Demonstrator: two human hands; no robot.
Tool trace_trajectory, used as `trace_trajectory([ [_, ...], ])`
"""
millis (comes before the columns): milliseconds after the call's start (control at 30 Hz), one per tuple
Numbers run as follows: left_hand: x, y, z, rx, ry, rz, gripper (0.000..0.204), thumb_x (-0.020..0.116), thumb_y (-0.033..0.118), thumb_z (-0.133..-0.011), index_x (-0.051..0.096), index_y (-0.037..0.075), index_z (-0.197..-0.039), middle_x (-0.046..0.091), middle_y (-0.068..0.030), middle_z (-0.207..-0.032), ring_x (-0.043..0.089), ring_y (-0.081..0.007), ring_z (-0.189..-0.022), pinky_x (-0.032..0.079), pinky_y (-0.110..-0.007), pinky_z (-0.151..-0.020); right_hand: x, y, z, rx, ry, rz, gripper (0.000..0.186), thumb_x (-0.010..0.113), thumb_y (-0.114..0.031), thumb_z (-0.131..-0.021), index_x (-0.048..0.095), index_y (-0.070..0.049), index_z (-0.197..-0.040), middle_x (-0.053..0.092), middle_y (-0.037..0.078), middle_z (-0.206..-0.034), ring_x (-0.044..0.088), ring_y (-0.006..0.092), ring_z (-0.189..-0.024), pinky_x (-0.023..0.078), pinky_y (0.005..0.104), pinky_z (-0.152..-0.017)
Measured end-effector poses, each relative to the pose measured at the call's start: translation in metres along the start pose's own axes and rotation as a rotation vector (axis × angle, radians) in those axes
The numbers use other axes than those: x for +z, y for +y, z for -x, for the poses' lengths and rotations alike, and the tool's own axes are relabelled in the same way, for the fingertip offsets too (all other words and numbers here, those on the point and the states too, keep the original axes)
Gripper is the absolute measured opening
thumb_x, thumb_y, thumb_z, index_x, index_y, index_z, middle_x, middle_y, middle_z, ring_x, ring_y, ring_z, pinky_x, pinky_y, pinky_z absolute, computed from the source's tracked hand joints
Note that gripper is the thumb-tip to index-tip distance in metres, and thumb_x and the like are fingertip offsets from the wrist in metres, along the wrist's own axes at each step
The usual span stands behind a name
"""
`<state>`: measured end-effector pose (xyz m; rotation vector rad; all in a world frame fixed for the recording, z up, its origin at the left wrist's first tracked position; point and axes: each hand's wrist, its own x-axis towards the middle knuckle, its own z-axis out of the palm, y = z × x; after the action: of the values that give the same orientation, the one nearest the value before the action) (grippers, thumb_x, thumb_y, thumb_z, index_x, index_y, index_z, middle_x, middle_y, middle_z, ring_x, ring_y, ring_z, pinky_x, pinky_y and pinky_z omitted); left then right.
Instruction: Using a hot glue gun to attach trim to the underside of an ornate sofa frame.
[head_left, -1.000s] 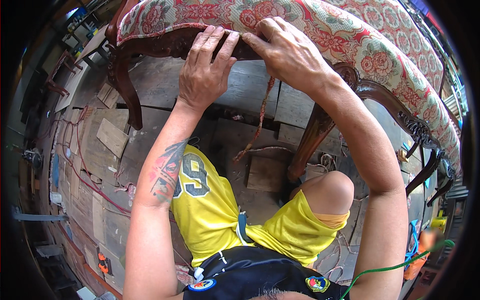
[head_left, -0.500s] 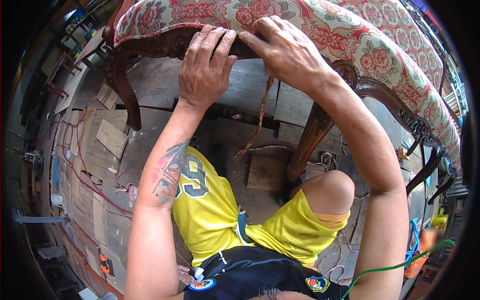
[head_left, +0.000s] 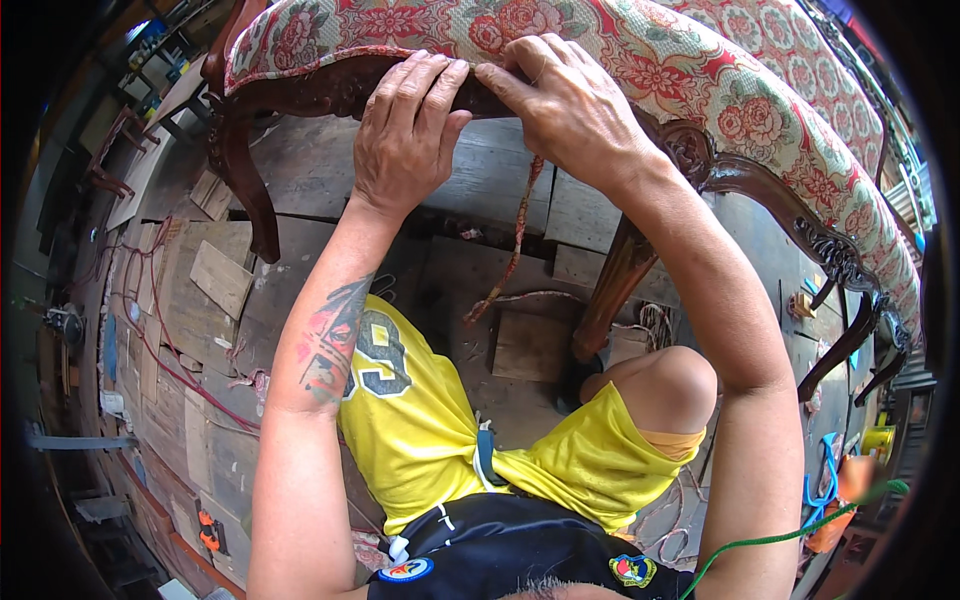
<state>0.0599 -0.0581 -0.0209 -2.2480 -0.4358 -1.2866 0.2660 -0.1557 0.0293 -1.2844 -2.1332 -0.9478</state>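
A carved dark-wood sofa frame [head_left: 320, 100] with floral red, green and cream upholstery [head_left: 400, 22] stands before me. Patterned fabric piping [head_left: 300, 68] runs along the cover's lower edge, up to my left hand [head_left: 408, 135]. That hand lies with its fingers stretched out over the seam between fabric and wood. Close beside it, my right hand [head_left: 578, 115] has bent fingers, its thumb and index at the same edge. From beneath the right hand a loose length of fabric-covered cord [head_left: 520, 235] hangs toward the floor. The fingertips' exact grip is partly hidden.
Wooden sofa legs [head_left: 612, 285] stand close to my bent knee. Board pieces [head_left: 222, 278] lie on the plank floor, with a red cord [head_left: 160, 350] at left. Orange-handled pliers or a similar tool [head_left: 210, 532] lie lower left. A green cord [head_left: 760, 540] crosses at lower right.
Both hands stay at the same place on the sofa edge, with only a slight shift. The view has moved a little; the cord still hangs.
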Motion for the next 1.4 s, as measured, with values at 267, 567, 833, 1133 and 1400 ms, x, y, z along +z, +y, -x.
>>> trace_trajectory([
  [267,0.003,0.002,0.000,-0.007,0.039,-0.014,0.037,0.059,0.027,-0.110,0.067,0.010,-0.142,0.066,-0.0084,-0.139,0.060,-0.0304,-0.134,0.046,-0.045,-0.118,0.008,-0.005,0.006,0.026,0.115,0.035,0.036,0.066,-0.013,-0.092,0.072,-0.009,-0.128,0.064,0.011,-0.113,0.064,0.0283,-0.113,0.051,0.0426,-0.098],
  [567,0.004,0.008,0.000,-0.025,0.033,-0.046,0.039,0.061,0.033,-0.109,0.068,0.014,-0.142,0.065,-0.0083,-0.140,0.060,-0.0311,-0.135,0.045,-0.048,-0.119,0.014,-0.002,0.011,0.042,0.170,-0.006,0.044,0.071,-0.010,-0.084,0.074,-0.011,-0.128,0.064,0.009,-0.113,0.063,0.0284,-0.113,0.051,0.0433,-0.098],
  [833,0.011,0.012,0.001,-0.045,0.089,-0.030,0.042,0.061,0.038,-0.109,0.068,0.013,-0.142,0.066,-0.0079,-0.139,0.058,-0.0314,-0.136,0.042,-0.051,-0.121,0.018,-0.001,0.011,0.034,0.220,-0.018,0.048,0.073,-0.008,-0.079,0.074,-0.010,-0.127,0.065,0.009,-0.115,0.064,0.0291,-0.111,0.053,0.0446,-0.098],
  [1133,0.011,0.004,0.002,0.006,0.096,-0.054,0.043,0.057,0.041,-0.111,0.067,0.014,-0.141,0.065,-0.0076,-0.138,0.060,-0.0307,-0.134,0.044,-0.048,-0.119,0.017,-0.005,0.010,0.043,0.244,-0.009,0.043,0.072,-0.009,-0.080,0.076,-0.009,-0.123,0.065,0.009,-0.112,0.064,0.0284,-0.108,0.053,0.0437,-0.097],
  [1400,0.010,0.004,0.001,0.012,0.081,-0.066,0.043,0.057,0.042,-0.111,0.067,0.013,-0.141,0.066,-0.0085,-0.136,0.062,-0.0314,-0.131,0.048,-0.047,-0.114,0.017,-0.005,0.010,0.047,0.241,-0.009,0.043,0.073,-0.008,-0.080,0.075,-0.008,-0.123,0.064,0.009,-0.111,0.065,0.0281,-0.108,0.052,0.0439,-0.097],
])
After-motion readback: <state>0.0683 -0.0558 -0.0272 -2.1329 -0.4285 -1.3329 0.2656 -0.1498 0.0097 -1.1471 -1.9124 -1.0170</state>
